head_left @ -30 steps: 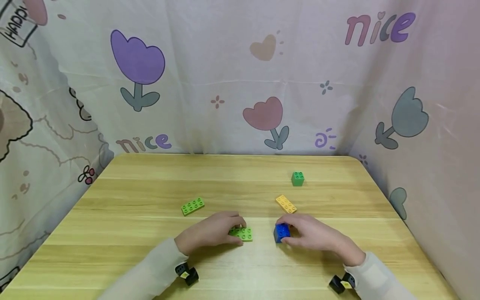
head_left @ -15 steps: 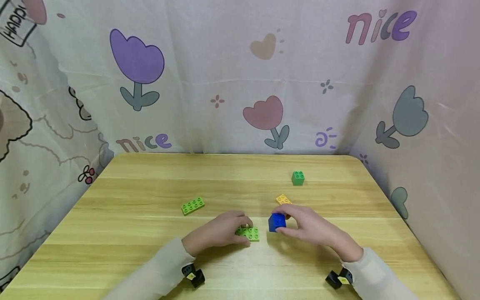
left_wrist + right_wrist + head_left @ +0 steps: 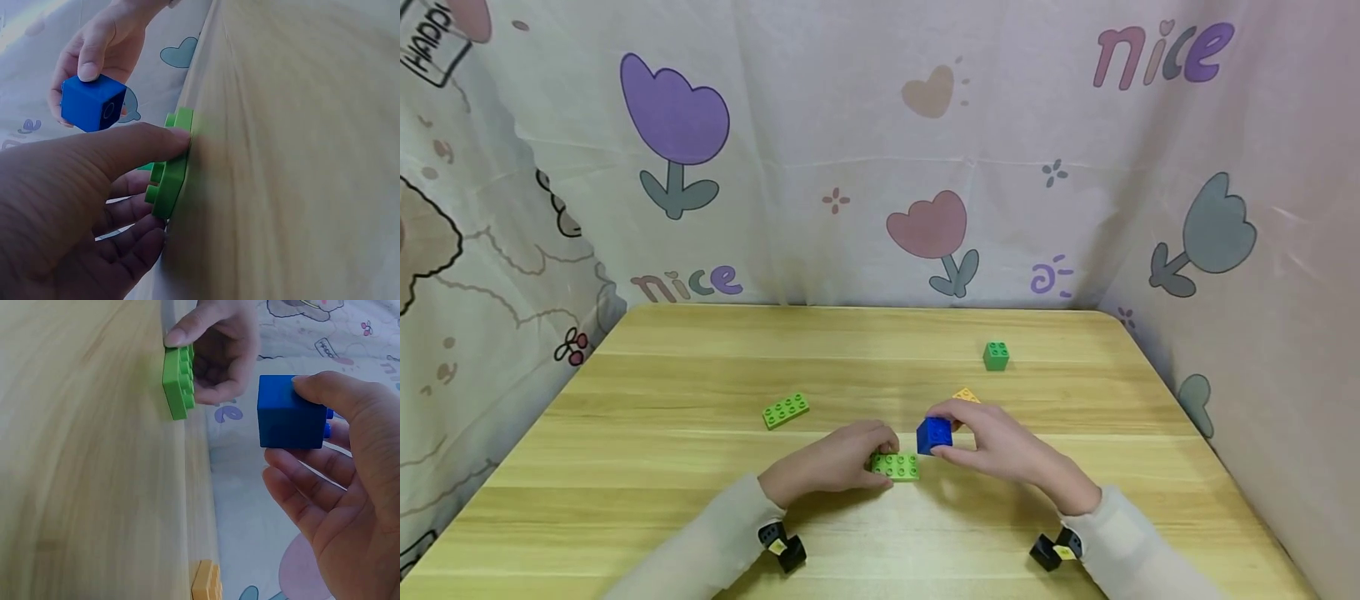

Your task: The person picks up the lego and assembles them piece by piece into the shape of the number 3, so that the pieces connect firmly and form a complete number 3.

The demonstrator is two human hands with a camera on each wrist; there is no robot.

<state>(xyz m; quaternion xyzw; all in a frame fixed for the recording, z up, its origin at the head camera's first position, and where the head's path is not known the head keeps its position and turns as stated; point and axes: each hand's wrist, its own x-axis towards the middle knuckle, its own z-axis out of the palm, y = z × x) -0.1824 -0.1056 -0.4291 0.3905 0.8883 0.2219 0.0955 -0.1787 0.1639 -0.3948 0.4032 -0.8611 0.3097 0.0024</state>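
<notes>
My left hand (image 3: 842,462) grips a flat lime-green toy brick (image 3: 901,467) by its long sides, thumb on the near side and fingers on the far side. The brick lies studs up on the table, its left end hidden by the hand. My right hand (image 3: 1000,442) pinches a square blue toy brick (image 3: 934,436) between thumb and fingers. In the right wrist view, the blue brick (image 3: 290,412) is raised off the table, its studs turned toward the palm side. In the head view it hangs just to the right of and beyond the lime-green brick.
On the wooden table (image 3: 700,367), a second lime-green brick (image 3: 786,411) lies to the left. A yellow brick (image 3: 967,395) shows partly behind the right hand, and a small green brick (image 3: 996,357) stands farther back. A printed curtain (image 3: 820,125) hangs behind the table.
My right hand has lifted the blue brick and carried it left and away, closer to the lime-green brick. My left hand has slid its brick slightly to the right.
</notes>
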